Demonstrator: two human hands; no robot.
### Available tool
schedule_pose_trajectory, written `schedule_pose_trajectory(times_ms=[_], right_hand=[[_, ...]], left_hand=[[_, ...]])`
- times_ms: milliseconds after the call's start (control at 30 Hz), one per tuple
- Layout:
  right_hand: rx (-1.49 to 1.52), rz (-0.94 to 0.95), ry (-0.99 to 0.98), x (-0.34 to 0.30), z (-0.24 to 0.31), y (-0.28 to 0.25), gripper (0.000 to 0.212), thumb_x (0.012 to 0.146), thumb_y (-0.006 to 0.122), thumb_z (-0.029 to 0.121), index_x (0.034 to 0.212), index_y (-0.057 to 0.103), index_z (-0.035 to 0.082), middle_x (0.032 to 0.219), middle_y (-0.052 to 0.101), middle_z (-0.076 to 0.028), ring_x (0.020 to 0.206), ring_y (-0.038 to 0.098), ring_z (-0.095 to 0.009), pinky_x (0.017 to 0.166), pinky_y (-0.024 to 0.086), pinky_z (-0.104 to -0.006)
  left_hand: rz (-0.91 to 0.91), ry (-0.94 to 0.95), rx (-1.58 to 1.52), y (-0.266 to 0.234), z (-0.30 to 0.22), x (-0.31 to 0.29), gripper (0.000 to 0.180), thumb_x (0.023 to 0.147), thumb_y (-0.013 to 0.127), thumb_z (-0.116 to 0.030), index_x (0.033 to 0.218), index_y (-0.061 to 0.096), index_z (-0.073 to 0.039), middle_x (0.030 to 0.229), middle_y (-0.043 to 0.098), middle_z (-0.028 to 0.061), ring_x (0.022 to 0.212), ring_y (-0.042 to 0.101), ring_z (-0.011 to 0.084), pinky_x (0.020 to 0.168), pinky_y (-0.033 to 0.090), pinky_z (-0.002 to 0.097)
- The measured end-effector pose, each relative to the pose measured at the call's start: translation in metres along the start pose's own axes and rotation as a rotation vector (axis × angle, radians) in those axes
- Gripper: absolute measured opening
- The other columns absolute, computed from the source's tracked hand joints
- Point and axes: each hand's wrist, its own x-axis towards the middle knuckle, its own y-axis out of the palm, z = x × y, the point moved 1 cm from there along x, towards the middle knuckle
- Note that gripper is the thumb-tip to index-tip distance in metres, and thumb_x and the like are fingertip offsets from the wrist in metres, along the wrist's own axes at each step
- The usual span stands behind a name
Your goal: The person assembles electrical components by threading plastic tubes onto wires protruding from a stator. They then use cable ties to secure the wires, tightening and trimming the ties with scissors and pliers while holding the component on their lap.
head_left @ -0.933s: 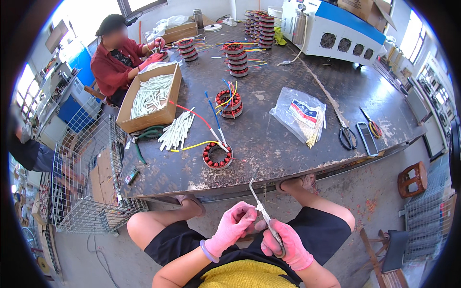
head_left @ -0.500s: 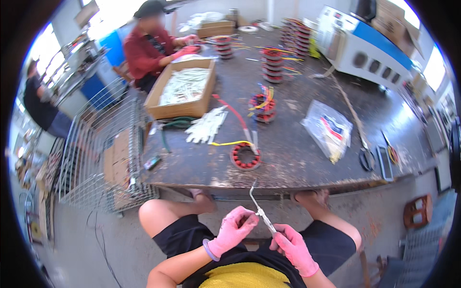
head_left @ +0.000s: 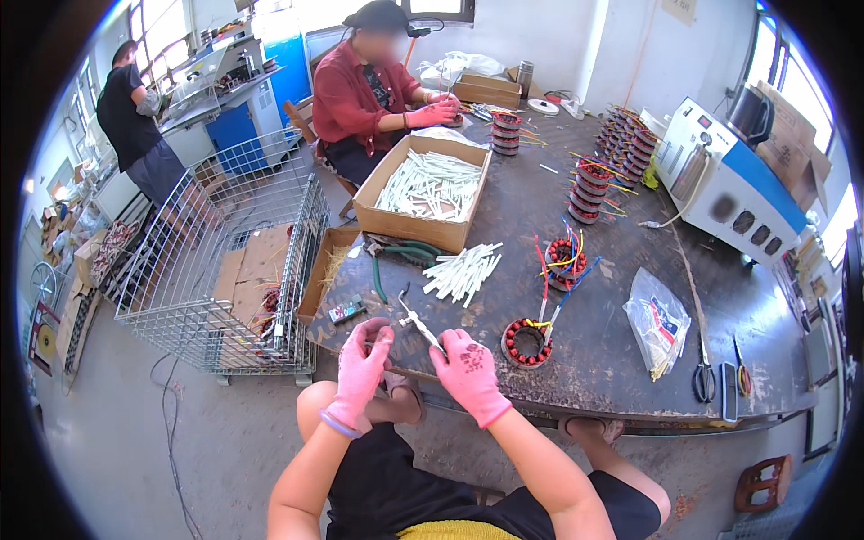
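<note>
At six o'clock, the right hand (head_left: pixel 469 373) clamps one bent-tipped tool (head_left: pixel 423 329), nose toward eleven; whether the left hand (head_left: pixel 362 369), apart, holds anything, I cannot tell. At twelve, one box (head_left: pixel 400 222) holds white tubes (head_left: pixel 427 184); at three, one bag (head_left: pixel 645 310) holds pale sticks (head_left: pixel 662 364).

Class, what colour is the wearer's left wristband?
The wristband is pale purple, clearest in the head view.

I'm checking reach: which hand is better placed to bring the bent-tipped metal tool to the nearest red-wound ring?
Probably the right hand: it grips the metal tool and is nearer the red-wound ring. The left hand is farther from it.
</note>
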Motion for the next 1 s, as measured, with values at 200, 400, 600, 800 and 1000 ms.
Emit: schedule_pose_trajectory(times_ms=[200, 400, 600, 800, 1000], right_hand=[[-0.165, -0.012, -0.076, 0.018, 0.005, 0.026, 0.028, 0.088, 0.063, 0.034, 0.097, 0.058, 0.009, 0.092, 0.062, -0.01, 0.078, 0.066, -0.028, 0.066, 0.051, -0.0406], [0.001, -0.217, -0.066, -0.053, -0.005, -0.061, 0.034, 0.075, 0.079, 0.03, 0.1, 0.064, 0.011, 0.089, 0.062, -0.007, 0.092, 0.061, -0.027, 0.079, 0.046, -0.039], [-0.159, -0.463, 0.245, -0.102, -0.064, -0.144, 0.034, 0.077, 0.078, 0.025, 0.104, 0.064, 0.01, 0.093, 0.061, -0.006, 0.082, 0.059, -0.023, 0.078, 0.045, -0.0381], [0.097, -0.517, 0.297, -0.128, -0.1, -0.155, 0.03, 0.08, 0.074, 0.009, 0.107, 0.063, 0.003, 0.091, 0.062, -0.01, 0.078, 0.061, -0.024, 0.073, 0.05, -0.0354], [-0.127, -0.645, 0.359, -0.132, -0.166, -0.174, 0.033, 0.082, 0.071, 0.017, 0.112, 0.06, 0.009, 0.103, 0.062, -0.01, 0.097, 0.06, -0.027, 0.085, 0.047, -0.0411]], left_hand=[[0.078, 0.153, 0.008, 0.014, 0.011, 0.015, 0.03, 0.096, 0.063, -0.019, 0.122, 0.059, -0.004, 0.088, 0.059, -0.0026, 0.057, 0.05, 0.0022, 0.044, 0.035, 0.0165], [0.282, 0.392, 0.206, 0.058, -0.021, 0.012, 0.017, 0.092, 0.062, -0.004, 0.109, 0.063, -0.002, 0.093, 0.057, 0.0022, 0.069, 0.052, 0.0071, 0.064, 0.044, 0.0223], [0.524, 0.635, 0.598, 0.112, -0.016, 0.016, 0.04, 0.08, 0.08, -0.023, 0.111, 0.064, -0.004, 0.107, 0.058, 0.012, 0.092, 0.062, 0.0238, 0.081, 0.052, 0.0342], [0.67, 0.843, 0.986, 0.151, 0.007, 0.008, 0.05, 0.073, 0.08, -0.04, 0.113, 0.066, -0.014, 0.14, 0.047, 0.0229, 0.118, 0.054, 0.0397, 0.097, 0.045, 0.0473], [0.673, 0.835, 0.973, 0.155, 0.019, 0.019, 0.041, 0.066, 0.083, -0.031, 0.1, 0.069, -0.013, 0.138, 0.05, 0.0209, 0.113, 0.058, 0.039, 0.093, 0.048, 0.0482]])
